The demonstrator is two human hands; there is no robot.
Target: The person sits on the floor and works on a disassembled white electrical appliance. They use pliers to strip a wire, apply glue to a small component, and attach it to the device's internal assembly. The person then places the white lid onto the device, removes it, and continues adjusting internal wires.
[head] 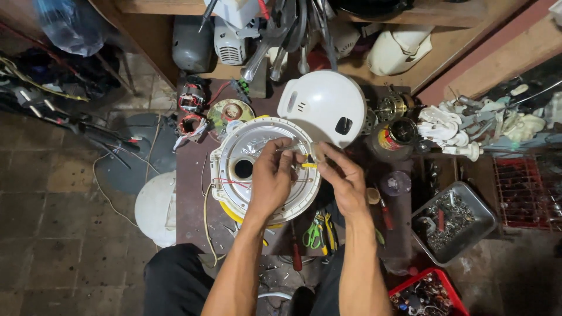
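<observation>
Both forearms enter from the bottom edge of the view, bare, and converge upward toward the centre. The left hand (270, 178) is palm down, wrist slightly flexed, fingers curled with the fingertips (285, 146) pinched together. The right hand (345, 178) angles inward to the left, thumb and index finger (324, 153) closed in a fine pinch, just beside the left fingertips

Small dark desk (190, 199), crowded. Round appliance base (234, 175) sits centre, white dome cover (322, 105) behind it, two copper-wound motor parts (192, 96) at back left, a tin can (391, 140) right. Red screwdrivers (385, 213) and green-handled pliers (315, 234) lie along the front edge. Metal tray of screws (453, 222) just right.
</observation>
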